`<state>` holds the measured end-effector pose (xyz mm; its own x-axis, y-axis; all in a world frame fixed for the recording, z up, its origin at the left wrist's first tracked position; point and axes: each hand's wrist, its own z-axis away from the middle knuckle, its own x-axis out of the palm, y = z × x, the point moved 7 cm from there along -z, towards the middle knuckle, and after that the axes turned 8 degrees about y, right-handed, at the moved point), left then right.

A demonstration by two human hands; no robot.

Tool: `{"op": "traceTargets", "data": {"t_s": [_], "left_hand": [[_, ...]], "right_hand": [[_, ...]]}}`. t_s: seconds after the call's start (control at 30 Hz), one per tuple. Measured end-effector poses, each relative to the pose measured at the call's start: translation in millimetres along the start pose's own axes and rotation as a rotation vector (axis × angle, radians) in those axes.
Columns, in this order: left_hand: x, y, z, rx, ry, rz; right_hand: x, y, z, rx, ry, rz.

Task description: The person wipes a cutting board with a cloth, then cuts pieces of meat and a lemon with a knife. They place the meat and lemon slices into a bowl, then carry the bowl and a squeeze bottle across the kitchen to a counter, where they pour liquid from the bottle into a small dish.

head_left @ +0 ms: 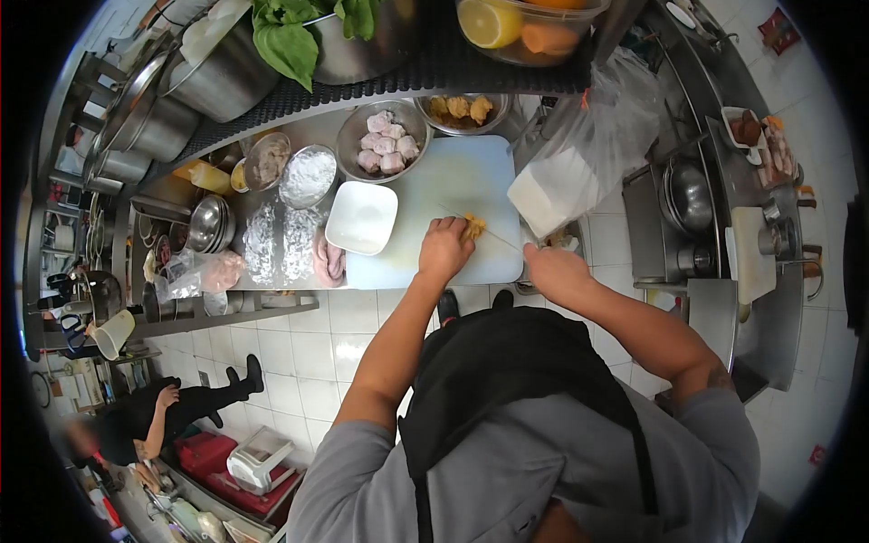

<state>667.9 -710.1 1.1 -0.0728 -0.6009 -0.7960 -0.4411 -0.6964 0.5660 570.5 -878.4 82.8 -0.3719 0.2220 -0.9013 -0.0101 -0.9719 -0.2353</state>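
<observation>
On the pale blue cutting board [425, 195], the curled fingers of my left hand [445, 247] press on a small yellow-orange piece of food [474, 224]. My right hand [557, 274] is closed around the handle of a knife [504, 242] at the board's right edge. The thin blade points left across the board, its edge right beside the yellow piece. A white square bowl [361, 218] overlaps the board's left side. Behind the board stand a metal bowl of pale floured chunks [390, 145] and another bowl with golden pieces [460, 110].
Left of the board lie a bowl of white powder [308, 176], plastic-wrapped packs [261, 242] and raw meat [328, 258]. A clear plastic bag [593, 145] hangs at right. A shelf with pots [222, 77] overhangs the counter. Another person [136, 416] is at lower left.
</observation>
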Motion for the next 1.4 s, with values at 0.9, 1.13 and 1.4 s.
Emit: {"op": "traceTargets", "data": {"t_s": [0.9, 1.13, 1.4], "left_hand": [[-6.2, -11.9, 1.7, -0.061, 0.0, 0.056], [-5.0, -11.6, 4.0, -0.04, 0.006, 0.067], [-3.1, -10.4, 4.4, -0.019, 0.02, 0.037]], "right_hand": [[13.1, -32.4, -36.8, -0.118, 0.096, 0.032], [5.3, -25.8, -14.8, -0.038, -0.002, -0.03], [12.8, -16.8, -13.0, -0.013, -0.025, -0.08]]}}
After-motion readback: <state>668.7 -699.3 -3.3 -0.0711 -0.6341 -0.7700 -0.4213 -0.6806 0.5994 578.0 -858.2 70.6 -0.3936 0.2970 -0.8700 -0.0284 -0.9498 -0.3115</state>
